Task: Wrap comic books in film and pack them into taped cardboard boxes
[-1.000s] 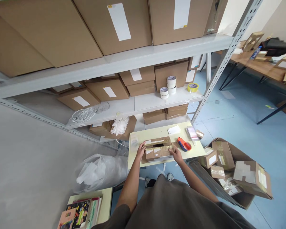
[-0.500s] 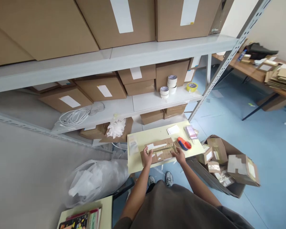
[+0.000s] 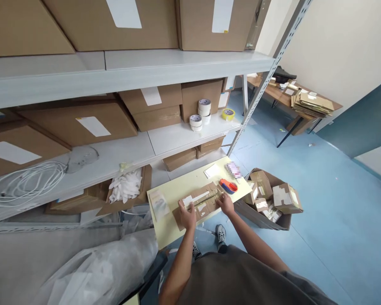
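A flat cardboard box [image 3: 211, 205] with torn white labels and shiny tape lies on the pale yellow table [image 3: 169, 185], a dark seam running along its top. My left hand [image 3: 188, 217] grips its left end, thumb over the top near the seam. At the right end, my right hand [image 3: 226, 204] is closed on the box's edge by the clear tape; its fingertips are partly hidden. Just beyond that hand sits a red and blue tape dispenser [image 3: 228, 186]. White paper slips [image 3: 212, 170] and a blurred pinkish packet [image 3: 233, 169] lie farther back.
Metal shelving [image 3: 190, 67] with cartons rises in front, holding tape rolls [image 3: 204, 107] and a coiled white cable [image 3: 28, 180]. A large bin [image 3: 257, 220] of small boxes stands right of the table. A plastic bag [image 3: 114, 264] bulges at the left.
The view has swung to the right, so the scene sits farther left. My left thumb now reaches over the box top near the seam. Both hands stay on the box.
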Demonstrator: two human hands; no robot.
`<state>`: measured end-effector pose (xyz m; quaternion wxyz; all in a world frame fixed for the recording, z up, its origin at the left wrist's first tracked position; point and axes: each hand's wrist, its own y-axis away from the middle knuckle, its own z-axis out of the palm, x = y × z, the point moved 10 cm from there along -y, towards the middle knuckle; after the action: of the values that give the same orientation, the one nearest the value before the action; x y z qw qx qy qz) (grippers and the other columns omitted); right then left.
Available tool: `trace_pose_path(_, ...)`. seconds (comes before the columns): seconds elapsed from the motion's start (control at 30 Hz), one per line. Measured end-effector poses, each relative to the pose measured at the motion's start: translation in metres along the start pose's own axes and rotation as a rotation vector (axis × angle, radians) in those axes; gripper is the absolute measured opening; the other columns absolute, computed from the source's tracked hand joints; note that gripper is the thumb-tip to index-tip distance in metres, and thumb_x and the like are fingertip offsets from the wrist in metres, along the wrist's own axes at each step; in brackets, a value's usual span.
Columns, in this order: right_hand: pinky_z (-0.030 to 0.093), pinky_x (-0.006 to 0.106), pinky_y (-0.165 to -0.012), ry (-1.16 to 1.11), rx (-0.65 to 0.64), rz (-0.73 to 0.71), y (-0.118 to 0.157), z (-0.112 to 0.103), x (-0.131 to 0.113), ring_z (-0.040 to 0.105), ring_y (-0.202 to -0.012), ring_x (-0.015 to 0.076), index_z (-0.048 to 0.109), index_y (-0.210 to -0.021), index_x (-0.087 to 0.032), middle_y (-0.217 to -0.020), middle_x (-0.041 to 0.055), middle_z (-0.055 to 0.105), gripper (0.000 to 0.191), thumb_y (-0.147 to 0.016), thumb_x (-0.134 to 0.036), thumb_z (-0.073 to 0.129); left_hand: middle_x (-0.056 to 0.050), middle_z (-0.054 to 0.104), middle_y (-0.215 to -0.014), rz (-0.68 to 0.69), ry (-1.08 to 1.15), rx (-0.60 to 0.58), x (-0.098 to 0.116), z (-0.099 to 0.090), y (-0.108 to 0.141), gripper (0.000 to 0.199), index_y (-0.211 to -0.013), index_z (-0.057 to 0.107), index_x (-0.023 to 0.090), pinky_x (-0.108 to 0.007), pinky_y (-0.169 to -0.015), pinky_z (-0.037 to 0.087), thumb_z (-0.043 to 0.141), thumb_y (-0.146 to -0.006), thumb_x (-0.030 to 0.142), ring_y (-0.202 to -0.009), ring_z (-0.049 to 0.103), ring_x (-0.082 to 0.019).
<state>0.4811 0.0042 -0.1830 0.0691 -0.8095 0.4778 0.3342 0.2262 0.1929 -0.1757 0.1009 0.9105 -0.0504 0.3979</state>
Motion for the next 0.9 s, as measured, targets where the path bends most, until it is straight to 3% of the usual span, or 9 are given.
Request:
trace_pose_path(0.13, 0.045, 0.047, -0.118, 0.013, 0.082, -0.183, -0.016, -0.01, -0.026, 0.049, -0.147, 0.0326, 0.051, -0.153, -0.016, -0.16, 0.0184, 0.05, 0.07, -0.084, -0.022, 0.064, -0.025, 0.055, -0.155, -0.022, -0.063, 0.005, 0.004, -0.002, 0.0, 0.087, -0.168, 0.026, 0.014, -0.041, -0.103, 0.051, 0.051, -0.1, 0.061, -0.135, 0.06, -0.037)
trace_pose_path(0.27, 0.042, 0.053, -0.121, -0.004, 0.106, -0.325, -0.041, -0.029, -0.036, 0.044, -0.15, 0.0333, 0.048, -0.156, -0.016, -0.159, 0.0196, 0.051, 0.068, -0.089, -0.023, 0.059, -0.024, 0.056, -0.154, 0.012, -0.125, 0.034, 0.005, -0.002, -0.007, 0.089, -0.168, 0.025, 0.012, -0.041, -0.108, 0.049, 0.052, -0.099, 0.062, -0.139, 0.057, -0.036)
trace_pose_path(0.4, 0.04, 0.055, -0.121, 0.024, 0.114, -0.377, -0.073, -0.056, -0.017, 0.041, -0.151, 0.0341, 0.049, -0.154, -0.018, -0.159, 0.0178, 0.051, 0.064, -0.091, -0.024, 0.058, -0.019, 0.048, -0.163, 0.021, -0.126, 0.012, 0.007, 0.002, -0.01, 0.088, -0.169, 0.025, 0.016, -0.037, -0.116, 0.045, 0.052, -0.099, 0.062, -0.147, 0.051, -0.031)
trace_pose_path(0.53, 0.045, 0.054, -0.115, 0.027, 0.115, -0.377, -0.104, -0.071, 0.022, 0.05, -0.14, 0.035, 0.055, -0.147, -0.016, -0.149, 0.0196, 0.058, 0.055, -0.093, -0.024, 0.056, -0.011, 0.047, -0.166, -0.055, -0.156, 0.016, 0.011, -0.001, -0.009, 0.084, -0.169, 0.027, 0.024, -0.036, -0.12, 0.042, 0.05, -0.099, 0.064, -0.15, 0.049, -0.028)
trace_pose_path(0.7, 0.052, 0.049, -0.105, -0.03, 0.044, -0.375, -0.124, -0.057, 0.064, 0.059, -0.12, 0.0325, 0.06, -0.139, -0.017, -0.13, 0.0177, 0.065, 0.047, -0.092, -0.022, 0.056, -0.009, 0.056, -0.16, -0.162, -0.234, 0.008, 0.014, 0.0, -0.01, 0.082, -0.167, 0.031, 0.03, -0.042, -0.115, 0.048, 0.049, -0.098, 0.07, -0.141, 0.059, -0.032)
trace_pose_path(0.9, 0.05, 0.045, -0.106, 0.01, -0.188, -0.305, -0.134, -0.013, 0.095, 0.059, -0.124, 0.0313, 0.066, -0.125, -0.017, -0.126, 0.0165, 0.067, 0.036, -0.089, -0.022, 0.063, -0.009, 0.06, -0.156, -0.192, -0.28, 0.048, 0.01, 0.0, -0.013, 0.086, -0.166, 0.033, 0.03, -0.041, -0.112, 0.051, 0.057, -0.094, 0.071, -0.136, 0.063, -0.031)
